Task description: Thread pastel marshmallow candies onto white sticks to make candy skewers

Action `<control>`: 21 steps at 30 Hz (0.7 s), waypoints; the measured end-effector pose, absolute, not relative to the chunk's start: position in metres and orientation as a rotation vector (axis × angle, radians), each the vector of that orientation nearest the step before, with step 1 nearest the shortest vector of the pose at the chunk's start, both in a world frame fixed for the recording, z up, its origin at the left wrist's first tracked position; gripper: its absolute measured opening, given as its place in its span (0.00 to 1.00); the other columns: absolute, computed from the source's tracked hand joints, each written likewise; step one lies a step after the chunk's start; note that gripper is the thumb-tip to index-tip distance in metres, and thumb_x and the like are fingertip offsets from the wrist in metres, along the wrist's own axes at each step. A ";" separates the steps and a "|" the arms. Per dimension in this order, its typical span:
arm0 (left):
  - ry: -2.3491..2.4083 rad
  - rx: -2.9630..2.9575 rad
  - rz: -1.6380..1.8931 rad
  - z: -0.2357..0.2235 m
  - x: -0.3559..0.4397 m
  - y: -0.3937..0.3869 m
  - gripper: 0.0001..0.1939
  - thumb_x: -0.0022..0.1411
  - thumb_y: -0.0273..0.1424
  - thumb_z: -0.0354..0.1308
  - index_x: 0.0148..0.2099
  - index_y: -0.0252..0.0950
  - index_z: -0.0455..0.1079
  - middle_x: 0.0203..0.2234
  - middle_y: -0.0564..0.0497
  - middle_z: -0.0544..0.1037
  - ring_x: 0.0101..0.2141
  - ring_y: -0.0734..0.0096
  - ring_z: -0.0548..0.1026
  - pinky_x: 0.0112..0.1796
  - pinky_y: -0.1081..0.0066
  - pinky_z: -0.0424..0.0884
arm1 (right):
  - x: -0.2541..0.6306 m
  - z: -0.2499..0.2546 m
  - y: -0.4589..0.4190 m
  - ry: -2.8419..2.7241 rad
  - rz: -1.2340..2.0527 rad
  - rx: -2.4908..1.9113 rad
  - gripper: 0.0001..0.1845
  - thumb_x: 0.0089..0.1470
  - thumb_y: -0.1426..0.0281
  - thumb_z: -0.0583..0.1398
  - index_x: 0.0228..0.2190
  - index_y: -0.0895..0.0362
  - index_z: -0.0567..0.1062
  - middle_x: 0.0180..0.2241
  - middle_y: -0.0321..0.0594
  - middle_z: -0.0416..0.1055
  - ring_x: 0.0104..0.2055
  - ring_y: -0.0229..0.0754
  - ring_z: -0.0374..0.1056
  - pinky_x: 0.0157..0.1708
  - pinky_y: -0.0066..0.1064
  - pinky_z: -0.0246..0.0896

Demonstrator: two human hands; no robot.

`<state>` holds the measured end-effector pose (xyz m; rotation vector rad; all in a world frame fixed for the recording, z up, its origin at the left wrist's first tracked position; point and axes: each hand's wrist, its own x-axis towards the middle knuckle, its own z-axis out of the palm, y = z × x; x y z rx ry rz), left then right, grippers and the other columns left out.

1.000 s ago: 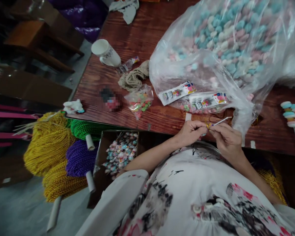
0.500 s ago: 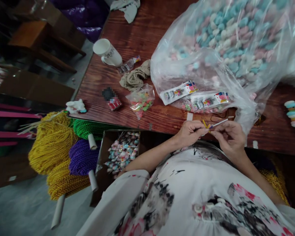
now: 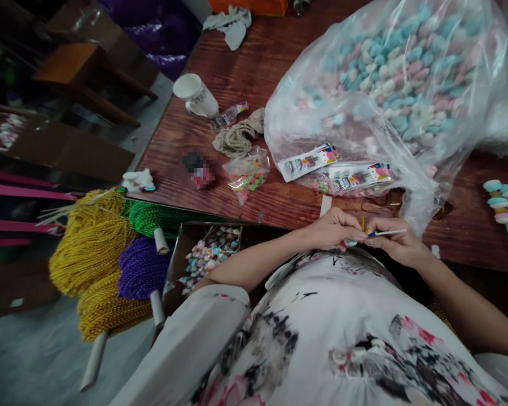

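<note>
Both hands meet in front of my belly at the table's edge. My left hand (image 3: 336, 228) is closed around a marshmallow lollipop, whose pink and teal end (image 3: 349, 243) peeks out below the fingers. Its white stick (image 3: 392, 232) points right, across my right hand. A yellow twist tie (image 3: 363, 224) stands up at the base of the stick, between the two hands. My right hand (image 3: 400, 246) pinches at that same spot with thumb and fingertips, seemingly on the tie; the fingers partly hide it.
A big clear bag of marshmallows (image 3: 389, 73) fills the right back of the table. Printed packets (image 3: 309, 162), a small candy bag (image 3: 249, 172), cloth (image 3: 239, 135) and mug (image 3: 196, 96) lie left. A box of wrapped lollipops (image 3: 211, 254) and coloured cord bundles (image 3: 93, 242) stand below. Assembled marshmallow sticks (image 3: 506, 203) lie far right.
My hands have come closer together and turned slightly downward. The white stick now lies nearly level, and the pink and teal end shows below my left fingers. The camera view has shifted a little.
</note>
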<state>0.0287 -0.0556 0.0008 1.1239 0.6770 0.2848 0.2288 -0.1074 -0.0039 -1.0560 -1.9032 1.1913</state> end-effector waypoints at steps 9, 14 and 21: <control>0.344 0.760 -0.278 -0.003 0.027 -0.047 0.11 0.40 0.31 0.72 0.25 0.29 0.77 0.18 0.48 0.78 0.16 0.72 0.72 0.13 0.77 0.68 | 0.227 0.039 -0.123 -2.591 0.037 -0.406 0.13 0.59 0.76 0.50 0.36 0.60 0.75 0.31 0.45 0.72 0.34 0.42 0.64 0.36 0.39 0.63; 0.243 0.738 -0.394 -0.008 0.032 -0.051 0.12 0.41 0.34 0.73 0.26 0.31 0.77 0.18 0.48 0.77 0.14 0.72 0.71 0.12 0.76 0.67 | 0.229 0.032 -0.122 -2.599 0.130 -0.363 0.14 0.60 0.76 0.50 0.38 0.60 0.75 0.32 0.46 0.73 0.35 0.42 0.66 0.36 0.38 0.64; 0.189 0.972 -0.443 -0.001 0.026 -0.027 0.17 0.47 0.42 0.70 0.33 0.33 0.78 0.23 0.50 0.79 0.23 0.73 0.75 0.25 0.75 0.74 | 0.222 0.033 -0.120 -2.524 0.114 -0.535 0.10 0.58 0.77 0.52 0.37 0.59 0.72 0.31 0.43 0.73 0.37 0.41 0.68 0.34 0.35 0.59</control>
